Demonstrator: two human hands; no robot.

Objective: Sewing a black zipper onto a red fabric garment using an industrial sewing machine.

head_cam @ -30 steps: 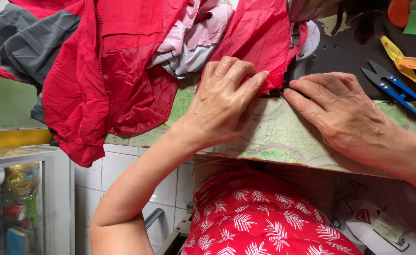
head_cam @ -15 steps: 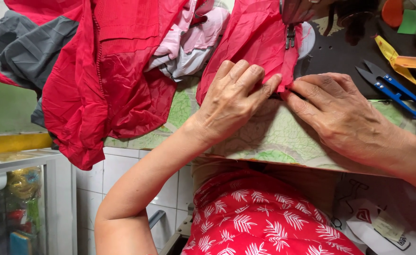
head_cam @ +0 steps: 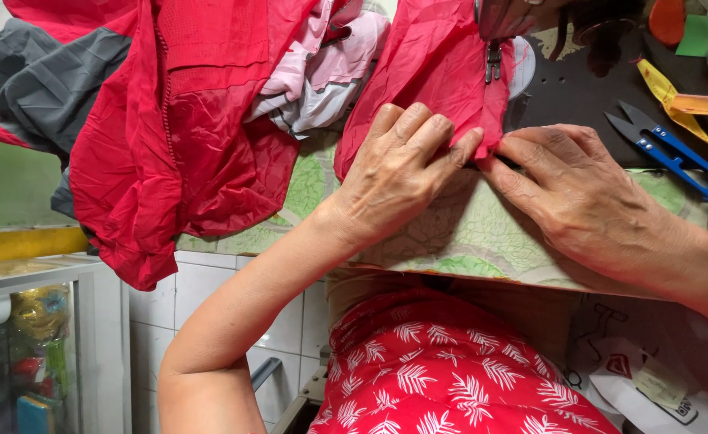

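Hands pinching red jacket fabric [head_cam: 434, 64] near zipper, left hand [head_cam: 394, 173] and right hand [head_cam: 579, 193] fingertips closed on it, blue thread snips [head_cam: 671, 153] at table's [head_cam: 466, 233] right edge

1. I see a worktable [head_cam: 466, 241] covered with a green, leaf-patterned cloth, its front edge running across the middle.
2. Below the table's left part I make out a wall of white tiles [head_cam: 209, 297] with dark grout.
3. At far left stands a glass-fronted cabinet [head_cam: 32, 345] with a pale metal frame, colourful goods blurred inside.
4. A yellow strip [head_cam: 16, 243] runs above the cabinet.
5. Light is even and soft, without hard shadows.
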